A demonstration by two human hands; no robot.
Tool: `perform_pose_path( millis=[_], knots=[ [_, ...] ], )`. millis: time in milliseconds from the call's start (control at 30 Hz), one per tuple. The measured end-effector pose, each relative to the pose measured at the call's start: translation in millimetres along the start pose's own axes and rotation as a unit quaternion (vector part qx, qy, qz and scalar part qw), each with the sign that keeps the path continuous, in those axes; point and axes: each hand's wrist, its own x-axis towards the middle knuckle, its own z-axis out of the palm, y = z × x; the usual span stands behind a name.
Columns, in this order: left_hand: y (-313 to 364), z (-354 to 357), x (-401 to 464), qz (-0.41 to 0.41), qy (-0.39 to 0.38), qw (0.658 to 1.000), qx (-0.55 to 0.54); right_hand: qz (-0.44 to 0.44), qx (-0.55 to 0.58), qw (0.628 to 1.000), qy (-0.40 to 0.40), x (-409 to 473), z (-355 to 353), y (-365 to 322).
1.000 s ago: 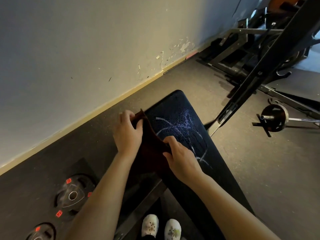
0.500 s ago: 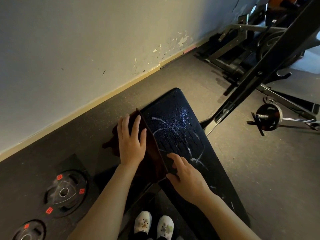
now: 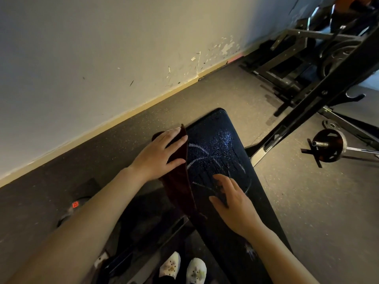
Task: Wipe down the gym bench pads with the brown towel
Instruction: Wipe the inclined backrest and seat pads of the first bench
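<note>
The black bench pad (image 3: 217,152) runs from the lower middle up toward the wall, wet with droplets and white streaks. The dark brown towel (image 3: 178,187) hangs over the pad's left edge as a long folded strip. My left hand (image 3: 158,156) lies flat on the towel's far end with straight fingers, pressing it against the side of the pad. My right hand (image 3: 235,206) rests on the pad just right of the towel, fingers spread and relaxed, holding nothing that I can see.
A black rack upright (image 3: 320,95) slants across the right side, close to the pad's far end. A barbell with a plate (image 3: 328,146) lies on the floor at right. A weight plate (image 3: 75,206) lies at left under my arm. My white shoes (image 3: 182,267) are beside the bench frame.
My right hand has let go of the towel's edge and now rests on the pad. My left hand's fingers have straightened and now lie flat on the towel's far end.
</note>
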Motion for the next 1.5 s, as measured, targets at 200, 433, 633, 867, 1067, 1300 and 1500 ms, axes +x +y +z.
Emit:
perform_pose_path(
  millis=[200,433,633,867,1067,1300,1500],
  knots=[
    [3,-18,14,0.027,-0.094,0.989,0.107,0.039,0.035,0.997,0.055,25,-23,7],
    [5,-22,26,0.104,-0.137,0.964,0.203,0.053,0.016,0.997,0.054,60,-41,4],
    [-5,-16,32,0.128,-0.088,0.981,0.118,0.099,0.049,0.994,0.024,81,-51,17],
    [-8,-21,57,0.150,-0.123,0.981,0.030,0.121,0.029,0.992,-0.020,111,-47,41],
    [-8,-23,99,0.192,-0.159,0.968,0.015,0.142,0.056,0.987,-0.046,117,-42,47],
    [4,-21,152,0.215,-0.194,0.957,0.024,0.157,0.057,0.983,-0.079,117,-41,53],
    [17,-14,184,0.236,-0.181,0.944,0.141,0.135,0.064,0.985,-0.083,118,-40,57]
  ],
)
